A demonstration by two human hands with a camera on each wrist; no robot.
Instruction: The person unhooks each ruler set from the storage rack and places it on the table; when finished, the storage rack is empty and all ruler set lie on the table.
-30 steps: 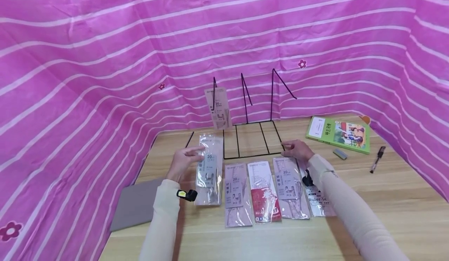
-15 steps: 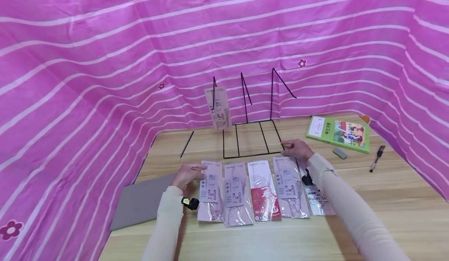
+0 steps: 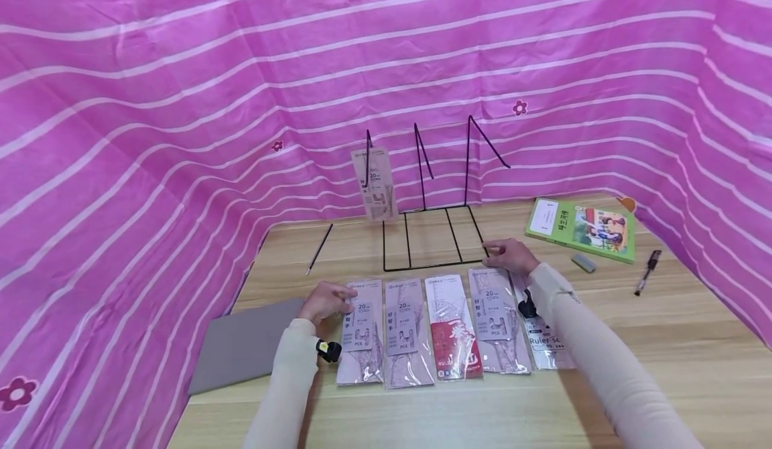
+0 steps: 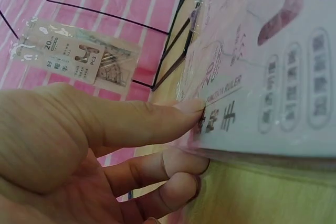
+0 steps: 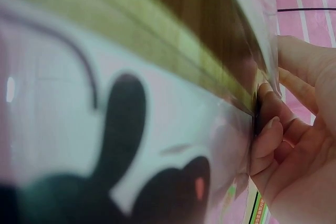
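Several ruler packets lie in a row on the wooden table (image 3: 633, 368). My left hand (image 3: 326, 299) pinches the top left corner of the leftmost ruler packet (image 3: 360, 332), which lies flat. In the left wrist view the thumb is on that ruler packet (image 4: 262, 77) and the fingers (image 4: 178, 161) curl under its edge. My right hand (image 3: 509, 256) holds the front right corner of the black wire rack (image 3: 434, 234), just above the fourth packet (image 3: 494, 318). The right wrist view shows its fingers (image 5: 268, 129) curled against the rack's wire. Another packet (image 3: 375, 184) hangs on the rack's left prong.
A green book (image 3: 582, 229), a grey eraser (image 3: 584, 263) and a black pen (image 3: 648, 273) lie at the right. A black pencil (image 3: 318, 249) lies left of the rack. A grey pad (image 3: 241, 345) sits at the table's left edge. Pink striped cloth surrounds the table.
My left hand has brought its packet down and toward me, from a raised spot near the rack to the left end of the row. The right hand has stayed put.
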